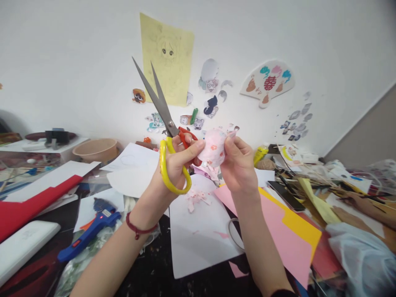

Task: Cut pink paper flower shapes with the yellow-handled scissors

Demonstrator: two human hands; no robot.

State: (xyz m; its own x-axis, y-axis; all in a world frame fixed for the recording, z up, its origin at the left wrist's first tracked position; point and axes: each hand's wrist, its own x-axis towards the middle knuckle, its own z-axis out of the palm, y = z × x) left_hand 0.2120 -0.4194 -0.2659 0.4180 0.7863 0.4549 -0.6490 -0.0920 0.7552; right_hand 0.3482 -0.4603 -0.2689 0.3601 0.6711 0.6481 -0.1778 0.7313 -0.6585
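Head view: the left hand [178, 160] and right hand [243, 165] pinch opposite edges of a thin, pale-pink piece with red floral print [213, 147], raised above the black desk [148, 270]. Metal-bladed scissors with yellow and red handles [170, 123] hang on the left hand, blades parted and pointing up. Below, pink printed scraps [196, 199] lie on a white paper sheet [193, 247]; a blue glue gun [91, 232] lies to the left, a flat pink sheet [275, 239] to the right.
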